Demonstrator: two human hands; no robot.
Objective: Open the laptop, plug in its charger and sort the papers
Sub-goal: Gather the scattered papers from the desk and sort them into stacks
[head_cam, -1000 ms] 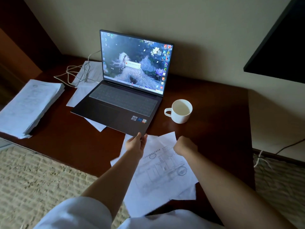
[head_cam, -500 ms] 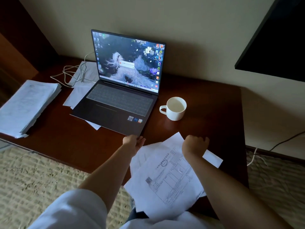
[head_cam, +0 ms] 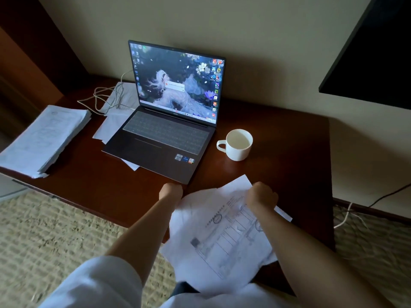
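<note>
Loose papers (head_cam: 222,236): lay at the desk edge, front-right of the open laptop (head_cam: 169,121); since 1 second before, fanned sheets were drawn closer together. Left hand (head_cam: 170,192) gripped their left edge, right hand (head_cam: 263,195) clamped the top. Sorting judged under way.

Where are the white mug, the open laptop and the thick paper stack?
white mug (head_cam: 239,150), head view, on its outer side wall.
open laptop (head_cam: 165,132), head view, on its keyboard.
thick paper stack (head_cam: 44,138), head view, on its top sheet.
</note>
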